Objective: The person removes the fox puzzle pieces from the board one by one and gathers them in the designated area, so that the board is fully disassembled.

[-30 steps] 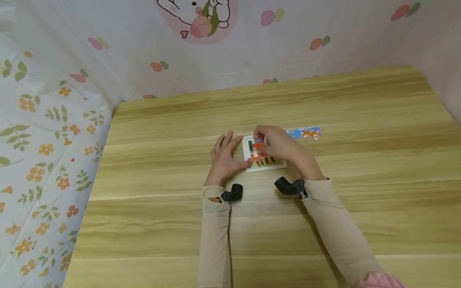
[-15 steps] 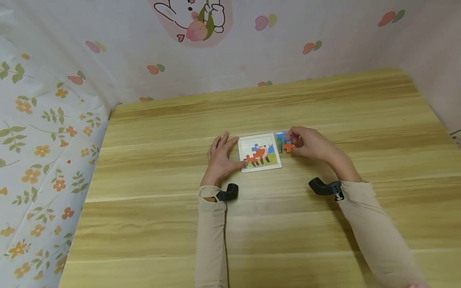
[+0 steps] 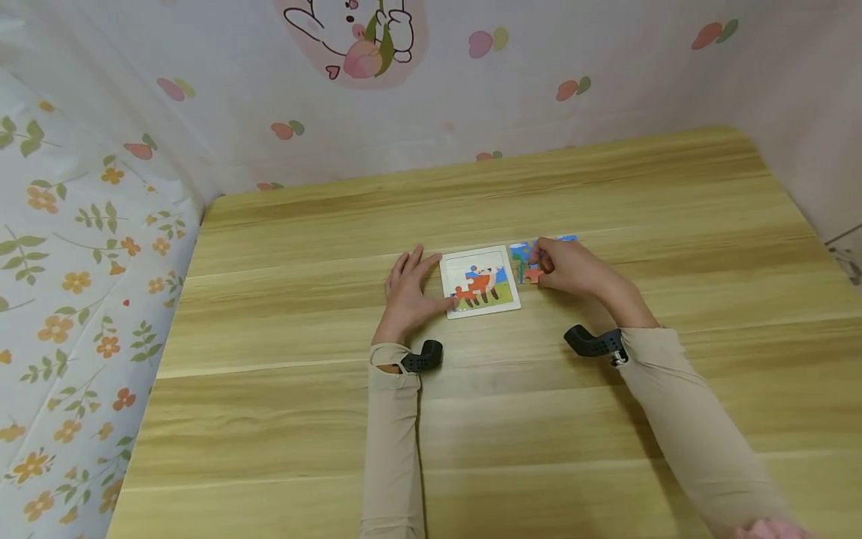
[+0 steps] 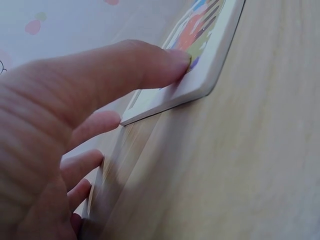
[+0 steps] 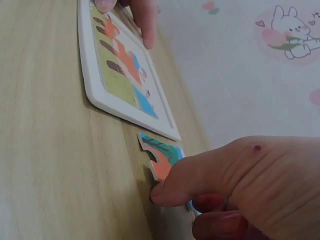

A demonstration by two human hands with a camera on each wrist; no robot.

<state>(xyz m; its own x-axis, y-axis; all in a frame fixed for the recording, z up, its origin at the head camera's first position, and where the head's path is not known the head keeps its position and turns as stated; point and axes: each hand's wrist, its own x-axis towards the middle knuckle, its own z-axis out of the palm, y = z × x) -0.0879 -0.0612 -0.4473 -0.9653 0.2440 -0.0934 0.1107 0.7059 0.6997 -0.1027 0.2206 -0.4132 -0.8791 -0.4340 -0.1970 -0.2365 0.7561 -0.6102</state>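
My left hand (image 3: 407,299) spans the left edge of a white-framed jigsaw board (image 3: 485,311). Its thumb (image 4: 172,65) presses on the lower left corner, while the other fingers stretch out, one touching the upper left corner. Fitted pieces in the board show an orange animal with dark legs on grass; the upper left part of the tray is bare. Just right of the board, my right hand (image 3: 575,266) pinches a puzzle piece (image 5: 162,164) with orange and green print, low at the table. The fingers hide part of that piece.
Further blue puzzle pieces (image 3: 567,238) lie behind the right hand, partly covered by it. The wooden table (image 3: 303,404) meets a patterned curtain (image 3: 431,97) at the back and a floral one (image 3: 74,337) at the left. A black bracket sits on each wrist.
The right hand has moved from over the board to its right side with a puzzle piece, then shifted only slightly. The left hand keeps its hold at the board's left edge.
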